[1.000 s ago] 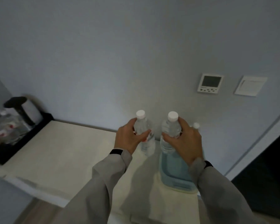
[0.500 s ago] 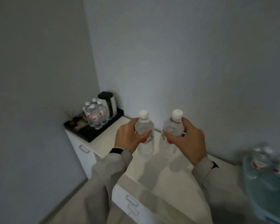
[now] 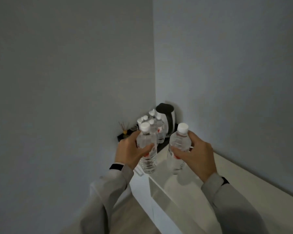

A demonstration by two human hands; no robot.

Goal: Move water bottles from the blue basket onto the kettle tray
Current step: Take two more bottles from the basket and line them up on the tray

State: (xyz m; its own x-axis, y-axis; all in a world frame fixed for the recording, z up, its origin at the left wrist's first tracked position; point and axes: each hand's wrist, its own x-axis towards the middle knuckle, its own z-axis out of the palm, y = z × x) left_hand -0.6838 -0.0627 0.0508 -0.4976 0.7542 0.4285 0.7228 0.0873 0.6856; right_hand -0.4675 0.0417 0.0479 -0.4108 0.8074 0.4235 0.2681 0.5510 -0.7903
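Observation:
Each of my hands holds a clear water bottle with a white cap, upright, in the air over the near end of the white counter. My left hand (image 3: 131,150) grips the left bottle (image 3: 147,146); my right hand (image 3: 195,155) grips the right bottle (image 3: 178,144). Behind them, in the corner, the black kettle tray (image 3: 164,144) carries a black and white kettle (image 3: 167,118) and several standing bottles (image 3: 156,126). The blue basket is out of view.
A white counter (image 3: 218,179) with drawers runs along the right wall toward me. Reed sticks in a small holder (image 3: 123,128) stand at the tray's left end. Grey walls meet right behind the tray. Wooden floor shows below.
I have turned left and come closer to the corner with both bottles still held. The tray and kettle now sit just behind the bottles. The blue basket has left the view on the right.

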